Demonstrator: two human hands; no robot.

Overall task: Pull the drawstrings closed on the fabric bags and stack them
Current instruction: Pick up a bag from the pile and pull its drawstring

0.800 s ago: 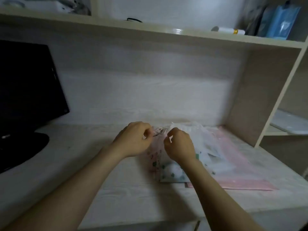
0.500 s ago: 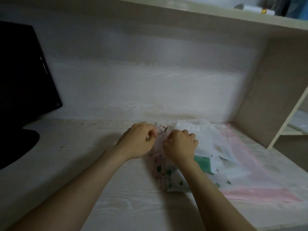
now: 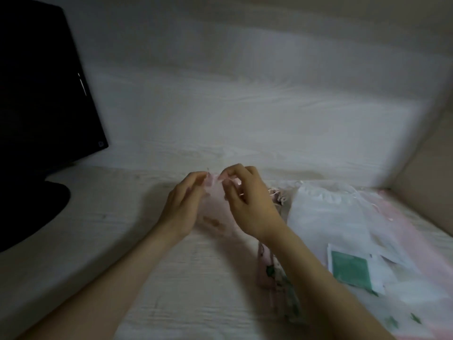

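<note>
Pinching the top edge of the pink fabric bag (image 3: 215,218), which is showing blurred over the middle of the desk (image 3: 117,241), the left hand (image 3: 182,209) and right hand (image 3: 252,207) are curling their fingertips onto it. Other bags (image 3: 326,212) are lying piled just to the right, and a dark monitor (image 3: 44,94) is standing far left.
</note>
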